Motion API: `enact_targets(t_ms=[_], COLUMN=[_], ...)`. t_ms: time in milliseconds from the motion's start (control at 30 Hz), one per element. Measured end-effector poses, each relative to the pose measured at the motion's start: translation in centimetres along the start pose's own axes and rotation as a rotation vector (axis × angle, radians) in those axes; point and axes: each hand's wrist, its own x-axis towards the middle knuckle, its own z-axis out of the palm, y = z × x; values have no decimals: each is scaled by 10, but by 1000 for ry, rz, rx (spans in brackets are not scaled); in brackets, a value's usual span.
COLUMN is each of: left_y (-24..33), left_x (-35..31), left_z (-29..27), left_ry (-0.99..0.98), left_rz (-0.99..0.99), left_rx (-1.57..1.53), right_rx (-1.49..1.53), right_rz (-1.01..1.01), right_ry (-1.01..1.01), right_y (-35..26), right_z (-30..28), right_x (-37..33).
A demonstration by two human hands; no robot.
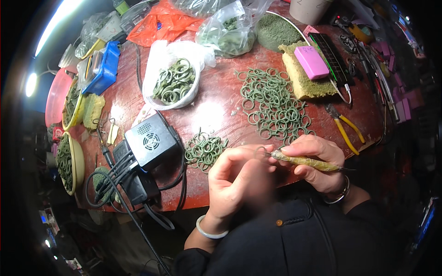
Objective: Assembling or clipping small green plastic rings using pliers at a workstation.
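Near the table's front edge, my left hand point(228, 177) pinches a thin ring point(261, 150) between its fingertips. My right hand point(322, 158) is closed around a pen-like tool point(306, 162) wrapped in yellowish tape. The tool's front end meets the left fingertips beside the ring; its exact tip is too small to make out. Beyond my hands lies a wide spread of green rings point(271, 99). A smaller heap of green rings point(205, 149) sits just left of my left hand. Farther back, a white bag-lined bowl point(195, 92) contains thicker green rings.
Left stands a grey-topped power box point(152, 140) with black cables. Yellow-handled pliers point(347, 133) lie at right. Behind them are a yellow sponge point(294, 76), a pink block point(311, 62) and a dark panel point(332, 57). A blue tray point(108, 69) and an orange bag point(161, 23) stand farther back.
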Motion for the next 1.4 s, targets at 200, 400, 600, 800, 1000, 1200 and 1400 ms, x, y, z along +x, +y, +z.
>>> enact_targets(t_ms=[200,400,600,800,1000,1200,1400], left_y=[-1,-1,0,-3,-2,-3,-2], left_x=[-2,-1,-1,-1,-1,-2,0], left_z=[-1,0,1,3,4,-2,1], left_ry=[-2,2,-13,33,39,3,-32], left_rz=[5,17,11,130,91,63,55], left_rx=[9,72,106,346,365,314,206], right_rx=[33,6,9,-10,89,180,262], right_rz=[43,64,103,157,193,167,175], right_ry=[-12,-20,15,33,19,-2,31], right_y=[-2,-4,-10,-15,-9,-3,1], right_z=[-2,-7,-7,-9,-10,-9,-8], right_x=[-1,1,3,2,1,-2,-1])
